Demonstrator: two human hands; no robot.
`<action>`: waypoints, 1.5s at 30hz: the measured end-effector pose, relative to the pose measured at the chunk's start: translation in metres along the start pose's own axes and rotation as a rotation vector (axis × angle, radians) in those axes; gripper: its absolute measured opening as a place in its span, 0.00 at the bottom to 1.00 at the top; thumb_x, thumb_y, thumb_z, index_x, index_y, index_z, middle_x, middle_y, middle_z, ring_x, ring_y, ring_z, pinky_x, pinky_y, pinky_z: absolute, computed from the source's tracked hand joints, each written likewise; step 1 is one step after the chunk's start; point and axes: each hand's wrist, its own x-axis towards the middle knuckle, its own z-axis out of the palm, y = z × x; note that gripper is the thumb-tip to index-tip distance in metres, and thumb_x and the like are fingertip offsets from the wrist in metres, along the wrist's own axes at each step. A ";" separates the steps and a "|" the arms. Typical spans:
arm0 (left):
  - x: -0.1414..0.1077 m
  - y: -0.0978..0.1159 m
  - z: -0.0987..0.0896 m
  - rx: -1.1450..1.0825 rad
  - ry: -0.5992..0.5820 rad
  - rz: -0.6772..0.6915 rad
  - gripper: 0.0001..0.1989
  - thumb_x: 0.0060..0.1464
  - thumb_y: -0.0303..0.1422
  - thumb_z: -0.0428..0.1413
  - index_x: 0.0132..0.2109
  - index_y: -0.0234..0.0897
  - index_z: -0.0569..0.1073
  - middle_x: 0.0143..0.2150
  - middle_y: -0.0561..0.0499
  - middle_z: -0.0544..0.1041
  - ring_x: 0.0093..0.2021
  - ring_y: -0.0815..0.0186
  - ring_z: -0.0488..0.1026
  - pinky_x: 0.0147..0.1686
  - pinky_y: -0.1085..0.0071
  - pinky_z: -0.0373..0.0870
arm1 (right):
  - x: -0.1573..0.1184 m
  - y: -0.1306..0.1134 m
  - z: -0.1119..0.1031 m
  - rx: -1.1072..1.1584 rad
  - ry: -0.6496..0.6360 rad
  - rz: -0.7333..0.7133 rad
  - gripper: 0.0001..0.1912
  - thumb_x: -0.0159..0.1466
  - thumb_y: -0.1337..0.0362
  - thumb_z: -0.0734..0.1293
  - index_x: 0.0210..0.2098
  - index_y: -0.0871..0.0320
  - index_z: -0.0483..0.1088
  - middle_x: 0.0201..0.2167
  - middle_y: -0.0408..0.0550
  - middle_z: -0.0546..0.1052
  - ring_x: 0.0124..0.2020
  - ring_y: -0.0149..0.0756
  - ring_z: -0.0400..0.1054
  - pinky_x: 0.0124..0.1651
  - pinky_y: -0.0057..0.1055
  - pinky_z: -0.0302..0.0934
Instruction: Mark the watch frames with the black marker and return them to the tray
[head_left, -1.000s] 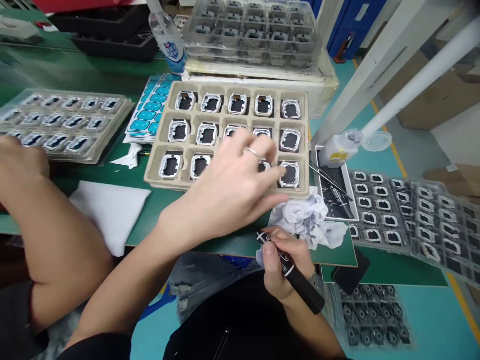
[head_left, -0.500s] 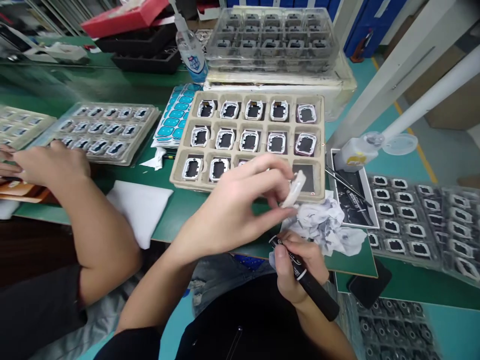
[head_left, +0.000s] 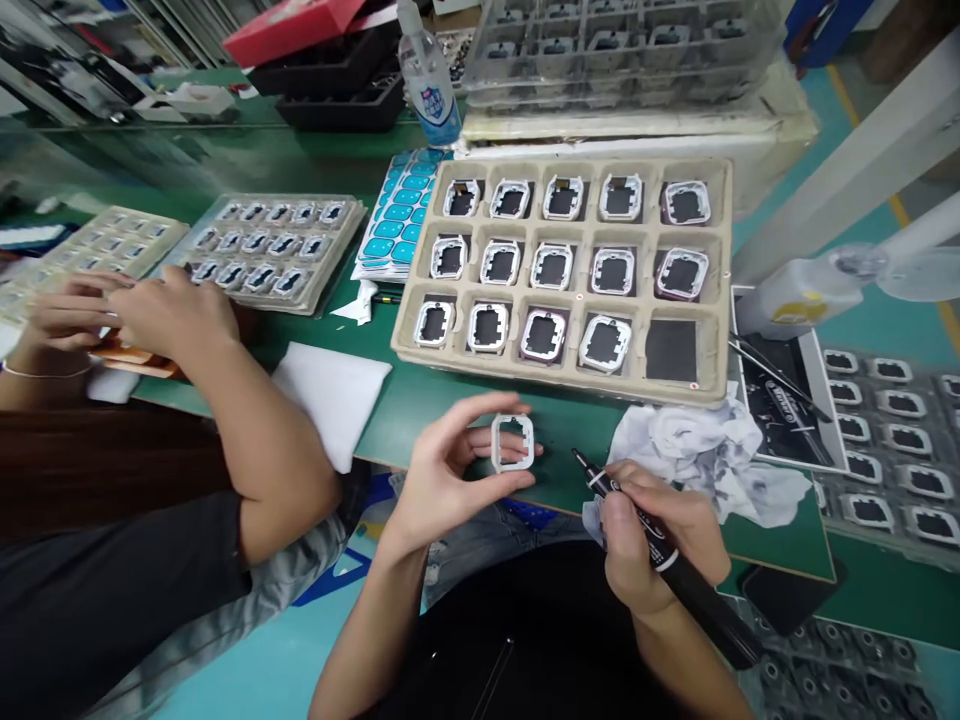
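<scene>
Between the thumb and fingers of my left hand [head_left: 450,470] is a white watch case frame [head_left: 497,450], held upright with its opening towards me. My right hand [head_left: 660,535] grips a black marker pen [head_left: 697,600], its dark tip bare and pointing up and left towards the frame. A gap separates the tip from the frame. Just beyond both hands lies a beige compartment tray [head_left: 420,352] with similar white frames in its pockets. The front right pocket [head_left: 671,350] holds no frame, only a dark base.
Crumpled white cloth [head_left: 675,445] lies right of the tray, beside a white-edged box [head_left: 795,400] with tweezers and a bottle [head_left: 795,295]. A co-worker's hands [head_left: 165,315] are busy at the left. A folded white cloth [head_left: 330,395] and blue sticker sheets [head_left: 394,220] lie between us.
My left hand has drawn the frame back from the tray's front right, down and left, and turned it to face me. The camera view has shifted; the marker stays in my right hand.
</scene>
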 end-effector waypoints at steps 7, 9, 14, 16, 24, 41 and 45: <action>-0.010 -0.004 0.017 0.053 -0.063 -0.089 0.23 0.65 0.31 0.75 0.63 0.40 0.81 0.66 0.38 0.88 0.58 0.52 0.92 0.60 0.62 0.92 | 0.004 -0.009 -0.004 -0.088 -0.161 0.150 0.13 0.76 0.66 0.73 0.33 0.53 0.76 0.27 0.44 0.81 0.31 0.43 0.84 0.52 0.54 0.91; -0.011 -0.004 0.020 0.124 -0.078 -0.052 0.22 0.64 0.32 0.76 0.62 0.40 0.82 0.62 0.42 0.90 0.57 0.55 0.93 0.60 0.65 0.91 | 0.007 -0.010 -0.005 -0.069 -0.238 0.140 0.12 0.74 0.69 0.74 0.33 0.53 0.78 0.28 0.43 0.82 0.32 0.42 0.85 0.59 0.59 0.90; -0.012 -0.005 0.025 0.288 -0.072 0.035 0.18 0.69 0.33 0.73 0.63 0.42 0.83 0.58 0.46 0.91 0.53 0.59 0.93 0.55 0.70 0.92 | 0.016 -0.013 -0.002 -0.054 -0.280 0.083 0.12 0.71 0.77 0.75 0.37 0.52 0.79 0.27 0.40 0.81 0.26 0.36 0.81 0.57 0.53 0.91; -0.012 -0.006 0.027 0.322 -0.060 0.035 0.18 0.70 0.34 0.72 0.63 0.43 0.83 0.59 0.45 0.91 0.53 0.58 0.93 0.54 0.69 0.92 | 0.018 -0.016 0.000 -0.088 -0.301 0.098 0.12 0.70 0.77 0.75 0.38 0.52 0.80 0.26 0.40 0.81 0.28 0.38 0.83 0.56 0.52 0.92; -0.015 -0.006 0.029 0.389 -0.034 0.041 0.16 0.72 0.33 0.70 0.63 0.45 0.83 0.59 0.48 0.92 0.53 0.59 0.93 0.54 0.69 0.92 | 0.018 -0.020 0.006 -0.154 -0.269 0.050 0.14 0.66 0.79 0.74 0.40 0.53 0.79 0.29 0.39 0.80 0.29 0.38 0.82 0.52 0.49 0.93; -0.015 -0.004 0.028 0.495 -0.036 0.091 0.17 0.71 0.33 0.71 0.64 0.45 0.83 0.56 0.49 0.92 0.49 0.62 0.93 0.49 0.72 0.90 | 0.020 -0.017 0.014 -0.199 -0.189 -0.050 0.13 0.67 0.78 0.72 0.41 0.51 0.78 0.28 0.38 0.80 0.27 0.38 0.81 0.46 0.49 0.93; -0.016 -0.006 0.029 0.478 -0.023 0.112 0.16 0.72 0.34 0.71 0.63 0.46 0.83 0.57 0.49 0.92 0.48 0.62 0.93 0.49 0.72 0.90 | 0.018 -0.017 0.015 -0.173 -0.208 -0.022 0.13 0.68 0.78 0.72 0.42 0.51 0.78 0.28 0.38 0.81 0.29 0.39 0.84 0.49 0.48 0.93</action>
